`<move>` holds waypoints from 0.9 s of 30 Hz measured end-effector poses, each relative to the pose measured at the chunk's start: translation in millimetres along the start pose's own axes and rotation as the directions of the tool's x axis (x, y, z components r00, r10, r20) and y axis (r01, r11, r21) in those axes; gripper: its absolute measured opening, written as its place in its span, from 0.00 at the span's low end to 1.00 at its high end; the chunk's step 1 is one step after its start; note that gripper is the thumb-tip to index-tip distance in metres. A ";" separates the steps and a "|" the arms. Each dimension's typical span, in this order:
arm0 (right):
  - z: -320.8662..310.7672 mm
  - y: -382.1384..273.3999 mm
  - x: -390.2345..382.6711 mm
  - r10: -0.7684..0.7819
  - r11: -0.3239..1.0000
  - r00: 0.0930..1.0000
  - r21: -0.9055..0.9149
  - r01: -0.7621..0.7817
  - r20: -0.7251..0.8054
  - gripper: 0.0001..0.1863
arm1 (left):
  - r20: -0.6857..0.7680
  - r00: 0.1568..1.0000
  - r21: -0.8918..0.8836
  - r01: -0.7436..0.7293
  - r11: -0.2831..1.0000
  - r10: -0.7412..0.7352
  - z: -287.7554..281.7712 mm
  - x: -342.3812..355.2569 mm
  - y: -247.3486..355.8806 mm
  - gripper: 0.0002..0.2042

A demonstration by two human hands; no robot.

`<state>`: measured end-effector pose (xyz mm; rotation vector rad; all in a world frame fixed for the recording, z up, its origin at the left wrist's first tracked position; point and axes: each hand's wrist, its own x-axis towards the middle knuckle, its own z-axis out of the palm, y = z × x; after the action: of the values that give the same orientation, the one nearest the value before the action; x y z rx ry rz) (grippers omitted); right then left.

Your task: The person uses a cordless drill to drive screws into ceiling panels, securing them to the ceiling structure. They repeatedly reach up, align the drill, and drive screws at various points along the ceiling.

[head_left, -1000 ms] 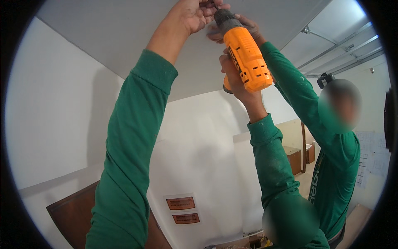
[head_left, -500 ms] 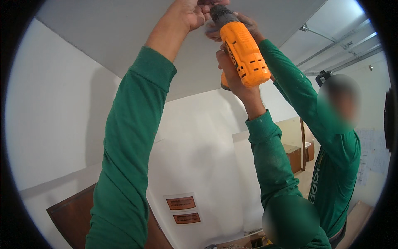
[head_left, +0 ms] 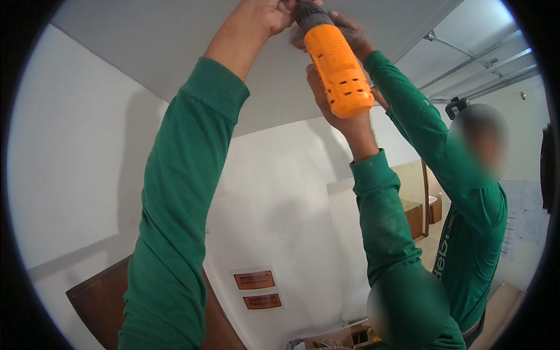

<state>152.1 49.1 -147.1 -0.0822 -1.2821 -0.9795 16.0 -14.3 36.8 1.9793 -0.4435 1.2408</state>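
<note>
Overhead, an orange and black cordless drill points up toward the grey ceiling panel. My right hand is wrapped round its grip, which is mostly hidden behind the body. Close beside the black chuck, my left hand is raised with bent fingers. The top edge cuts off its fingertips, and what they pinch I cannot make out. Just behind the drill, a co-worker's hand reaches up near the panel.
The co-worker in green stands close on the right, one arm stretched up. Metal ceiling framing shows at upper right. Below are a brown wooden door, two orange-brown wall signs, a brown box and an open carton.
The drill's rear has swung slightly left and up. Its handle end, seen before at the left of my right wrist, is now hidden. My left hand has shifted slightly.
</note>
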 end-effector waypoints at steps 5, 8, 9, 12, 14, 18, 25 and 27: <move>3.8 -14.4 -2.2 0.135 0.989 0.989 0.072 -0.130 -0.061 0.11 | 0.015 1.000 0.019 0.003 1.000 -0.003 3.0 3.6 -5.3 0.12; 19.1 -27.9 -3.5 0.390 0.833 0.920 0.437 -0.338 -0.031 0.10 | 0.017 0.997 -0.028 0.075 0.997 -0.075 -0.6 7.0 -2.3 0.12; 21.3 -27.3 -4.0 0.407 0.822 0.913 0.452 -0.346 -0.043 0.11 | 0.042 0.992 -0.035 0.121 0.992 -0.120 -1.7 7.2 -1.4 0.12; 27.1 -25.2 -4.3 0.422 0.784 0.902 0.538 -0.311 -0.094 0.12 | -0.021 0.993 -0.089 0.110 0.990 -0.112 5.3 11.2 -8.4 0.12; 31.2 -30.2 -2.8 0.434 0.753 0.886 0.605 -0.259 -0.161 0.12 | -0.057 0.995 -0.090 0.081 0.993 -0.087 10.4 14.3 -10.0 0.12; 31.2 -24.9 -8.3 0.420 0.815 0.869 0.531 -0.235 -0.260 0.14 | -0.111 0.991 -0.049 0.073 0.996 -0.078 20.7 7.3 -16.7 0.12; 22.5 -20.7 -5.4 0.411 0.852 0.878 0.446 -0.274 -0.245 0.13 | -0.124 0.991 -0.051 0.036 0.998 -0.042 22.8 5.3 -11.5 0.11; 17.3 -15.4 -5.2 0.396 0.851 0.897 0.445 -0.278 -0.198 0.12 | -0.075 0.997 -0.012 0.032 0.999 -0.033 22.2 -3.4 -11.4 0.11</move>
<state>129.2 52.2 -152.4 0.1470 -1.1302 -0.3845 35.3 -23.6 23.5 1.9164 -0.3778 1.2853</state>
